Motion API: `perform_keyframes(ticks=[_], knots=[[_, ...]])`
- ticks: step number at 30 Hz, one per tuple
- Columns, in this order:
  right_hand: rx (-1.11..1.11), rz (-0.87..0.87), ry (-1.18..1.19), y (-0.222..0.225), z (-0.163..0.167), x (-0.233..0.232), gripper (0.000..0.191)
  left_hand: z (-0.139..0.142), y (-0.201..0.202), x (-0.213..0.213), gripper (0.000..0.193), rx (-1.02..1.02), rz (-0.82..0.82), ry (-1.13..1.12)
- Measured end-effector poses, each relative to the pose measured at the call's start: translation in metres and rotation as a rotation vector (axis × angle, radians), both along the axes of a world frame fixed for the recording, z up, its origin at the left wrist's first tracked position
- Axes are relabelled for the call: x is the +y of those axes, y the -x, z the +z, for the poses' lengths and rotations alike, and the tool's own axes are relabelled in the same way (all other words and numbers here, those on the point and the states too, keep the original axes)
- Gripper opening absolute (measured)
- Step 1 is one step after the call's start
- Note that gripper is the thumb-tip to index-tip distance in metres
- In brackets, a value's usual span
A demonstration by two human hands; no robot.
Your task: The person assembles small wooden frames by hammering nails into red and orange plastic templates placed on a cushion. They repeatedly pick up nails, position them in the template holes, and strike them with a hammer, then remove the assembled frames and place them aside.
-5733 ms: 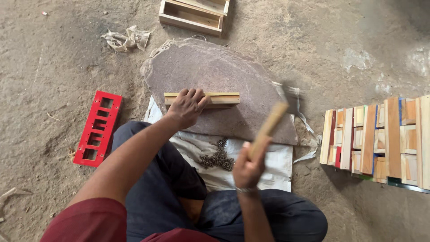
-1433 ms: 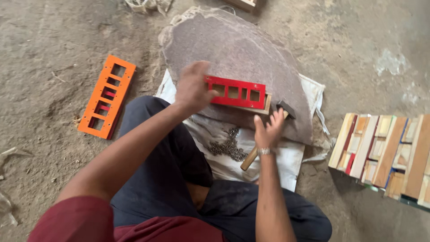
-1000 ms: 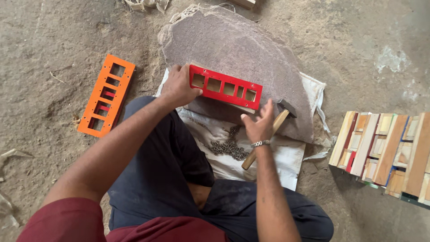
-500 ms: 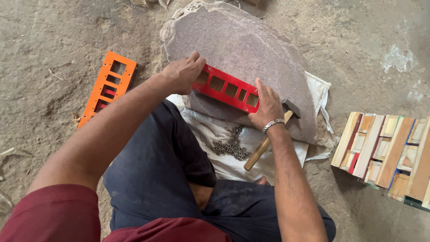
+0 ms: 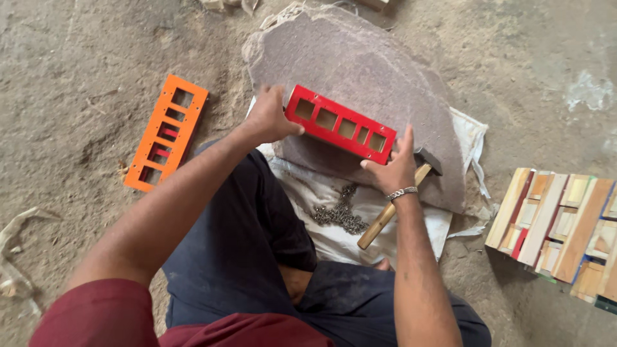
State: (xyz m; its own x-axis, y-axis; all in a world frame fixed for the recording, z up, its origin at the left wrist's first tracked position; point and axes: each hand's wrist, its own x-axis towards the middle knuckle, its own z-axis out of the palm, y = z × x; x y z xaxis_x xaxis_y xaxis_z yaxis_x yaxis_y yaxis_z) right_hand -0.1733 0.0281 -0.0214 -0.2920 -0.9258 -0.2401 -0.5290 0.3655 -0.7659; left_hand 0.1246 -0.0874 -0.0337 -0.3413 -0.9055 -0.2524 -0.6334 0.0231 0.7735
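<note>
Red slotted panel (image 5: 339,123) on flat stone (image 5: 366,71): left hand (image 5: 270,117) grips its left end, right hand (image 5: 393,168) its right. Hammer (image 5: 395,207) just right; orange panel (image 5: 167,140) well left.

Glossy red painted panel (image 5: 339,123) on rough matt stone slab (image 5: 360,58)

- A dark red short-sleeved shirt is worn; the sleeve is seen on the left upper arm.
- Dark navy trousers, dusted with pale marks, are worn on the legs.
- A silver-coloured chain bracelet (image 5: 402,192) is worn on the right wrist.
- Both forearms and the left hand (image 5: 270,117) and right hand (image 5: 393,168) are left bare.
</note>
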Motion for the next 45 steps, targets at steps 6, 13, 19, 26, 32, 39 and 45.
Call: perform_keyframes(ticks=[6,13,19,26,32,39,45], knots=[[-0.273,-0.077,0.075,-0.004,-0.026,0.009,0.127,-0.011,0.008,0.019,0.058,-0.005,0.092,0.022],[-0.251,-0.067,0.053,0.003,-0.037,0.012,0.131,-0.002,0.01,0.022,0.059,-0.075,-0.007,0.055],[-0.125,-0.119,0.041,0.032,-0.023,0.053,0.128,0.008,0.011,0.053,0.074,0.087,0.269,0.472],[-0.199,-0.303,-0.011,0.017,-0.006,0.179,0.104,-0.009,0.084,0.164,0.035,-0.017,-0.373,-0.139],[-0.008,-0.396,-0.089,0.008,-0.035,0.191,0.095,-0.039,0.12,0.216,0.02,-0.075,-0.611,0.347],[0.182,-0.387,-0.029,0.012,-0.044,0.188,0.103,-0.038,0.118,0.221,0.01,-0.019,-0.655,0.378],[0.141,-0.407,-0.074,0.01,-0.034,0.187,0.103,-0.027,0.12,0.221,0.01,0.07,-0.576,0.314]])
